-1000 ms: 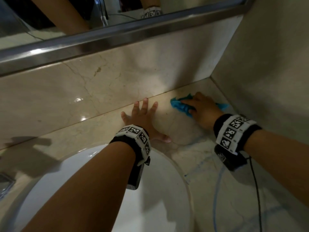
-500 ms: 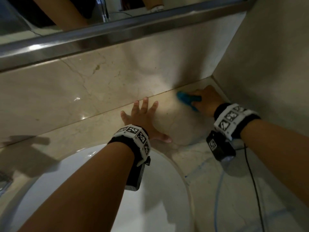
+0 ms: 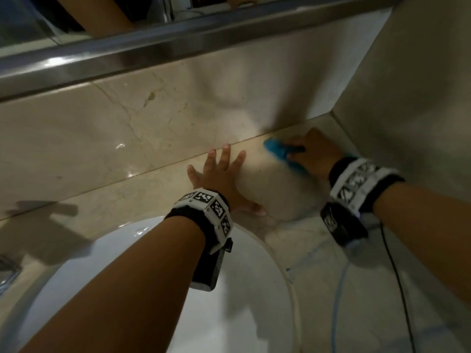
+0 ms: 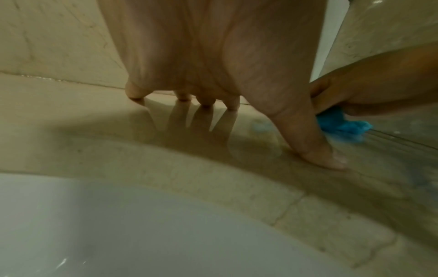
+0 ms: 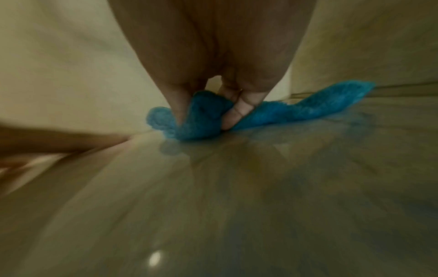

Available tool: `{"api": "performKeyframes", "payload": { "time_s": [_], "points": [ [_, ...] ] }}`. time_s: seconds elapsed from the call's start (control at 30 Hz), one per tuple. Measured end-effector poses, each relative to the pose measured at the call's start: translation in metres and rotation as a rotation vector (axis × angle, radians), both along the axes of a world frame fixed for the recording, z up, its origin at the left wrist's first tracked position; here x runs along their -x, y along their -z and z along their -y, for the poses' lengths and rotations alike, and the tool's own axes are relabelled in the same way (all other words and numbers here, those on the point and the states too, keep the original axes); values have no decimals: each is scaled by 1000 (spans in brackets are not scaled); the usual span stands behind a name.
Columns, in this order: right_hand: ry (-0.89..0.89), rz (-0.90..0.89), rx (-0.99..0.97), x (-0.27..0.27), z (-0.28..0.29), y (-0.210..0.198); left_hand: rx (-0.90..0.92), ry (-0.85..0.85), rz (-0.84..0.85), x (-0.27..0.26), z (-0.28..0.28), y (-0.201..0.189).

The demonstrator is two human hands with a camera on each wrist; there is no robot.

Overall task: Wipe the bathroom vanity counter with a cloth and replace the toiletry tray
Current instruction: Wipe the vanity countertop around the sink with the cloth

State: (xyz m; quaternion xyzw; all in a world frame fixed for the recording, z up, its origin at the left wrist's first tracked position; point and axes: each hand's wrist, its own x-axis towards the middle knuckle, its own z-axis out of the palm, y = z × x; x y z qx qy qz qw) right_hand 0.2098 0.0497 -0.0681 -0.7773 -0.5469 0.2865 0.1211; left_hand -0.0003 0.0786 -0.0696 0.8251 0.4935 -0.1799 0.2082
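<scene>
I've got the blue microfiber cloth (image 5: 239,114) bunched under my right hand (image 3: 314,154), fingers curled into it, at the counter's (image 3: 293,240) back-right corner. Soft, light, and it'll likely bunch; best gripped mid-wad. Left hand (image 3: 219,179) splayed flat beside the basin (image 3: 242,289).

Your left hand (image 3: 221,180): flat, palm down on worktop (image 3: 267,189), fingers (image 4: 182,96) spread and straight, thumb out to right. Your right hand (image 3: 313,154): knuckles up, fingers (image 5: 241,105) curled into cloth (image 5: 201,116), pressing it down. Both forearms reach forward, marker bands on wrists; right one blurred.
</scene>
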Motion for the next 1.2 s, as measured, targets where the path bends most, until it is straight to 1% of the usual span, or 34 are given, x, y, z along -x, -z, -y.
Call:
{"api": "performKeyframes", "payload": {
  "time_s": [0.07,0.13,0.17,0.23,0.27,0.33,0.43,0.5,0.53,0.63,0.67,0.73,0.77,0.83,0.9,0.93,1.0,1.1,1.17,1.2],
  "points": [
    [147,19,-55,-18,-16,0,-1,-4,-1,0,0,1],
    [205,96,-49,-18,-23,3,3,-3,-8,0,0,1],
    [186,144,-15,-10,-22,3,4,0,-12,0,0,0],
    [68,203,59,16,-10,-3,-1,9,-23,-1,-1,-2],
    [14,192,79,29,-1,-6,-4,12,-31,-1,0,-3],
    [-40,119,59,51,23,-8,-12,20,-57,-1,3,-5],
    [-190,97,10,57,60,-8,-2,32,-58,7,17,-4],
    [-153,95,16,39,60,-8,7,32,-3,17,26,-3],
    [-106,130,26,28,52,-8,6,36,19,22,29,-2],
    [-8,342,133,0,30,-5,24,35,29,24,29,-2],
    [6,388,132,2,28,-3,33,33,22,23,28,-1],
    [-10,432,43,22,37,-2,44,46,-2,21,27,-1],
    [-41,420,-14,37,46,-2,46,57,-17,21,26,-2],
    [-144,337,-102,66,66,-3,48,75,-48,20,25,-4],
    [-249,268,-122,79,78,-3,47,84,-73,18,24,-6],
    [-268,248,-106,75,77,-6,43,88,-76,18,24,-5],
    [-197,235,-66,53,64,-7,37,89,-60,20,24,-3],
    [-1,296,-24,21,43,-4,40,82,-28,21,23,-3],
    [65,225,-43,30,45,-1,43,72,-31,18,23,-5],
    [55,175,-56,40,51,-1,36,70,-35,17,23,-5]
  ]
}}
